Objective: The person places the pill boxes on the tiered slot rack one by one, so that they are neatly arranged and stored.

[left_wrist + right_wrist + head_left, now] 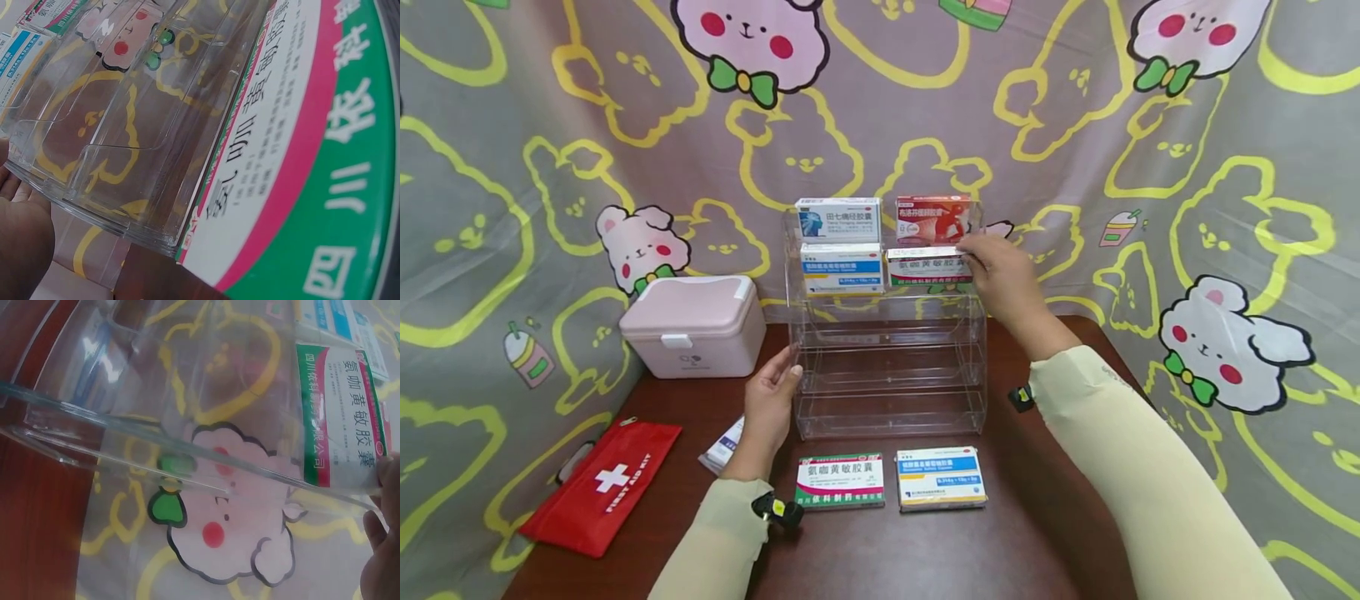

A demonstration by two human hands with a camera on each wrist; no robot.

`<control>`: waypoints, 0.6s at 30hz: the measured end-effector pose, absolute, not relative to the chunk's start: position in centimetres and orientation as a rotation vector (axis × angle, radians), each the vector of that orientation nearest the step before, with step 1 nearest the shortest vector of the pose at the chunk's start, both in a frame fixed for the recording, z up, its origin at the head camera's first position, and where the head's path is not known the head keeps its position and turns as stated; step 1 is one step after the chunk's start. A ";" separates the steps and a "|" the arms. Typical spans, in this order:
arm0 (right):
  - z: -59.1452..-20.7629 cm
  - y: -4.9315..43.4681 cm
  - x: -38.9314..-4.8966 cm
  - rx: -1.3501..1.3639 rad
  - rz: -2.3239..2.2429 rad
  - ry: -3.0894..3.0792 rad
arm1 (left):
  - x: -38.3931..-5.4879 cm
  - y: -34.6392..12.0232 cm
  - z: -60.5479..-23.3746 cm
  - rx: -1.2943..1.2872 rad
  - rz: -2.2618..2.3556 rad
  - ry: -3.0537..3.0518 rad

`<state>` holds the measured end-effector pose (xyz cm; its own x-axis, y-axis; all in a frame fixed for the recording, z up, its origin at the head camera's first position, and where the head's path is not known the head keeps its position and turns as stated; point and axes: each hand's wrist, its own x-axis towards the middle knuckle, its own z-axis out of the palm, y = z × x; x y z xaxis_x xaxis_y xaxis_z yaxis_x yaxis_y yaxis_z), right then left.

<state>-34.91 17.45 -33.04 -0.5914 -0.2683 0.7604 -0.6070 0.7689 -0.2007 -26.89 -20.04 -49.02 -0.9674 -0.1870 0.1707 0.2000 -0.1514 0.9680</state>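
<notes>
My right hand [1009, 282] pinches the upper right corner of a white, green and pink medicine box [925, 271], which leans on the second tier of a clear acrylic rack [891, 423]. In the right wrist view, the fingertips sit at that box's end [344, 419]. Beside the rack's lower left side is my left hand [769, 407], its fingers extended along the clear side panel. A blue-and-white medicine box [842, 271] stands left of the pinched one. Above them, on the top tier, are a white box [838, 221] and a red box [933, 220].
Before the rack lie a green-and-white medicine box [841, 482] and a blue-and-yellow one [940, 478]. Another white box [722, 446] is partly hidden behind my left forearm. At left are a red first aid pouch [602, 487] and a pale pink lidded case [692, 327]. Patterned cloth [880, 108] surrounds the table.
</notes>
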 end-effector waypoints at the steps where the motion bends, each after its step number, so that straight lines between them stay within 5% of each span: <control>1: -33.1 17.4 -35.0 0.657 0.568 -2.213 | -26.9 -20.0 -49.0 -0.009 -2.208 -1.859; 18: -33.7 17.0 -35.1 0.684 0.544 -2.185 | -26.8 -20.0 -49.0 0.006 -2.193 -1.897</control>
